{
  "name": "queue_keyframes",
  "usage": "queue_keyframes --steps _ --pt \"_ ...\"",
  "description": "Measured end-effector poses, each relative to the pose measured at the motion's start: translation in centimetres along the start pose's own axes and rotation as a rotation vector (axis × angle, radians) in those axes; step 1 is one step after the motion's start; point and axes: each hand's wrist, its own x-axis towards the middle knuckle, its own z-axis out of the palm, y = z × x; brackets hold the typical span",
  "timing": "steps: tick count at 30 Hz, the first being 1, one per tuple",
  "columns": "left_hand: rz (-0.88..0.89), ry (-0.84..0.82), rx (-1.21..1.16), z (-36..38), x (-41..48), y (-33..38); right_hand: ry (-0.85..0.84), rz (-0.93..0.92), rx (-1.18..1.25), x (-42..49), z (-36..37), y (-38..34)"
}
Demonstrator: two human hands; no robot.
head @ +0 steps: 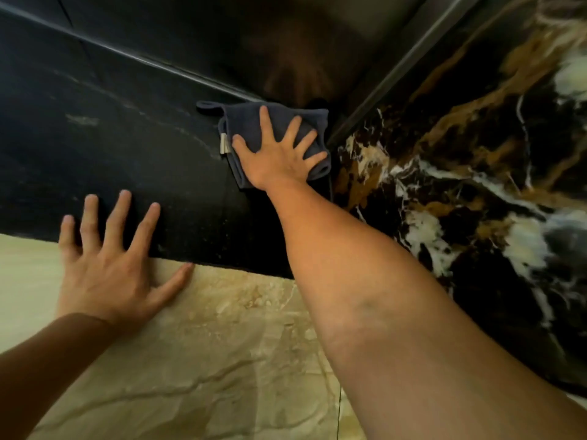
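A dark blue-grey cloth (244, 122) with a small white tag and a hanging loop lies flat against a black stone surface (111, 147), close to an inner corner. My right hand (279, 154) presses on the cloth with straight, spread fingers. My left hand (108, 258) rests flat with spread fingers lower left, across the line where the black stone meets a beige marble surface (222, 344). Most of the cloth's middle is hidden under my right hand.
On the right stands a glossy black marble panel (460, 185) with white and gold veins, meeting the black stone at the corner. A dark metal strip (406, 58) runs diagonally up from the corner. Another thin ridge (127, 52) crosses the black stone at upper left.
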Motion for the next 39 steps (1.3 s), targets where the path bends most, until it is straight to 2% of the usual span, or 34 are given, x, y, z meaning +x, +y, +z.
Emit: queue_keyframes --steps 3,8,10,13,16,18,21,24,28,31,33,37,39 --pt "-0.002 0.017 -0.008 0.0 -0.1 -0.1 -0.037 -0.019 0.027 -1.3 0.1 0.2" --pt "-0.014 0.022 -0.01 0.4 -0.2 -0.1 -0.033 0.001 0.042 -8.3 3.2 1.5" --pt "-0.007 0.019 -0.007 0.3 0.3 -0.1 -0.033 0.045 0.077 -7.6 2.9 1.0" --pt "0.004 0.02 -0.011 0.1 0.1 -0.2 -0.122 0.098 0.142 -3.9 1.0 -0.1" --pt "-0.013 0.036 -0.02 0.1 -0.2 0.1 -0.15 0.067 0.129 -3.2 1.0 0.7" --pt "-0.012 0.018 -0.024 -0.3 -0.3 0.2 -0.089 -0.024 0.05 -7.6 2.9 2.9" --pt "-0.007 -0.007 -0.011 -0.8 -0.3 0.2 -0.014 -0.091 -0.002 -19.3 6.7 7.5" --pt "0.0 -0.02 0.005 -0.7 -0.3 0.3 -0.098 -0.072 -0.042 -25.8 8.6 10.1" --pt "0.011 -0.031 0.055 -0.7 -0.6 0.4 -0.045 -0.053 -0.019 -19.3 7.1 7.8" --pt "0.001 -0.015 0.075 -0.4 -0.3 0.5 -0.123 -0.01 0.066 -10.9 4.3 5.6" --pt "-0.006 -0.015 0.1 -0.3 -0.3 0.3 -0.109 -0.036 0.05 -10.3 4.0 5.0" --pt "0.0 -0.031 0.073 -0.8 -0.5 0.5 0.074 -0.192 0.043 -23.1 8.1 8.8" --pt "0.008 -0.046 0.069 -0.8 -0.6 0.0 0.064 -0.153 0.03 -30.4 10.6 11.2"
